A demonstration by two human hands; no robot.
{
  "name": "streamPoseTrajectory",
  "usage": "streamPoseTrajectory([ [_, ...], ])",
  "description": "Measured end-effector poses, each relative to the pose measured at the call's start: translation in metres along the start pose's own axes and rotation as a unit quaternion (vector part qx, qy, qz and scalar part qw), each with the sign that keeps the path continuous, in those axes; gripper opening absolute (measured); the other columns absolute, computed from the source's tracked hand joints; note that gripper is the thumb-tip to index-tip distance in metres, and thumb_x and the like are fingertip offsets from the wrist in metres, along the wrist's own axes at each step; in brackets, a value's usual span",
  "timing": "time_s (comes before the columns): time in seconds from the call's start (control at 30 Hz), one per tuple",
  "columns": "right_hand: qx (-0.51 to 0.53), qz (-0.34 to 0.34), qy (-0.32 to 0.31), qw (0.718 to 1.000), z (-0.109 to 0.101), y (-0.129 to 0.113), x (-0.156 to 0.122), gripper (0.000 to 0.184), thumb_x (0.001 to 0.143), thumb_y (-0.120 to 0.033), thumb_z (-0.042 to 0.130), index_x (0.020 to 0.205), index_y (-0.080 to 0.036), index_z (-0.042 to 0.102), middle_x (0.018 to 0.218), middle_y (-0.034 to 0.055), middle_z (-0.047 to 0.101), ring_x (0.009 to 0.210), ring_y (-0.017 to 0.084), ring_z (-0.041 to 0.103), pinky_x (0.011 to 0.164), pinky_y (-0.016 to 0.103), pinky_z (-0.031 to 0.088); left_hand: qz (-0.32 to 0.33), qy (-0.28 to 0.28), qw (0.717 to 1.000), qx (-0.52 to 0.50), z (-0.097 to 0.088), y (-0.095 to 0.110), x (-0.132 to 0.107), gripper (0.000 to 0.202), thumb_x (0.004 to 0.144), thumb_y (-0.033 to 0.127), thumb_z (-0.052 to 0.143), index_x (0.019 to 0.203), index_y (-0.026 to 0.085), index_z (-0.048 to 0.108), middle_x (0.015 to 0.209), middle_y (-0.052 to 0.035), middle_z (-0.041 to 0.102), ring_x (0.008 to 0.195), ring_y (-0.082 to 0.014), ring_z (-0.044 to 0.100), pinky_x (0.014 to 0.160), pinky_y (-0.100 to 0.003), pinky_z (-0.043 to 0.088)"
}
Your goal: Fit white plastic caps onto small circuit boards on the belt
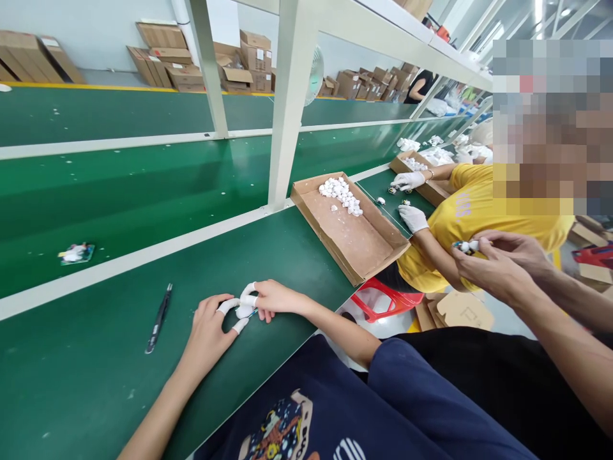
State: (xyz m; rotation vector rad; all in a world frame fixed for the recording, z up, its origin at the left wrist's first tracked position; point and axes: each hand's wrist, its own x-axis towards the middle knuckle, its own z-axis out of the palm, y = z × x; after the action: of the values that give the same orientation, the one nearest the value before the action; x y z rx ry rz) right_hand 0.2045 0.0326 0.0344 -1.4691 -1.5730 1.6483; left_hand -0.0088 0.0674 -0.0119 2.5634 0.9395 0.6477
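On the green bench, my left hand [211,329] and my right hand [272,298] meet over a small circuit board with a white lump [244,311] on it. White finger cots cover some of my fingertips. The left thumb and forefinger pinch the board from its near and far sides. From the right, my other fingers close on it, and a bluish edge shows under them. Most of the board is hidden. To the left lie black tweezers [159,319], touched by neither hand.
A cardboard tray [316,223] with white pieces [341,193] stands on the right. Another board [76,253] lies on the green belt [158,191] beyond the pale rail. A post [287,108] rises behind. Gloved co-worker's hands [412,217] and another person's bare hands [498,255] are at the right.
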Motion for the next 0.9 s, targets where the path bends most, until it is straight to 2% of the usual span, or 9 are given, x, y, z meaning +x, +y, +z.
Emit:
streamPoseTrajectory([
  [0.13,0.007,-0.004,-0.008,1.000,-0.0009,0.0000,-0.0010,0.024,0.086,-0.013,0.042,0.105,-0.015,0.056,0.054,-0.0049,0.059,0.042,0.009,0.059,0.043,0.015,0.046,0.000,0.002,1.000,0.001,-0.0003,0.0011,0.0002,0.030,0.085,0.040,0.054,0.108,0.022,0.057,0.112,-0.0096,0.059,0.107,-0.0291,0.051,0.090,-0.045,0.043],
  [0.5,0.021,0.006,-0.016,1.000,-0.0018,0.0041,0.0012,0.013,0.091,-0.020,0.045,0.098,-0.014,0.055,0.055,-0.0044,0.060,0.043,0.009,0.059,0.043,0.015,0.046,0.003,-0.004,1.000,0.001,-0.0017,0.0030,-0.0003,0.030,0.085,0.039,0.055,0.109,0.022,0.056,0.112,-0.0097,0.058,0.107,-0.0299,0.050,0.090,-0.046,0.043],
  [0.7,0.024,0.000,-0.021,1.000,-0.0016,0.0061,0.0031,0.015,0.093,-0.025,0.045,0.096,-0.015,0.054,0.056,-0.0034,0.060,0.043,0.010,0.060,0.042,0.017,0.046,0.006,-0.009,1.000,0.005,-0.0013,0.0021,-0.0007,0.030,0.085,0.038,0.053,0.110,0.021,0.055,0.113,-0.0102,0.058,0.107,-0.0298,0.050,0.089,-0.045,0.043],
  [0.9,0.030,0.001,-0.018,0.999,-0.0022,0.0045,0.0015,0.014,0.089,-0.018,0.044,0.098,-0.015,0.055,0.056,-0.0040,0.060,0.044,0.010,0.060,0.043,0.015,0.046,-0.003,-0.008,1.000,0.001,-0.0012,0.0033,-0.0005,0.030,0.085,0.039,0.054,0.109,0.021,0.056,0.112,-0.0103,0.059,0.107,-0.0305,0.050,0.089,-0.046,0.043],
])
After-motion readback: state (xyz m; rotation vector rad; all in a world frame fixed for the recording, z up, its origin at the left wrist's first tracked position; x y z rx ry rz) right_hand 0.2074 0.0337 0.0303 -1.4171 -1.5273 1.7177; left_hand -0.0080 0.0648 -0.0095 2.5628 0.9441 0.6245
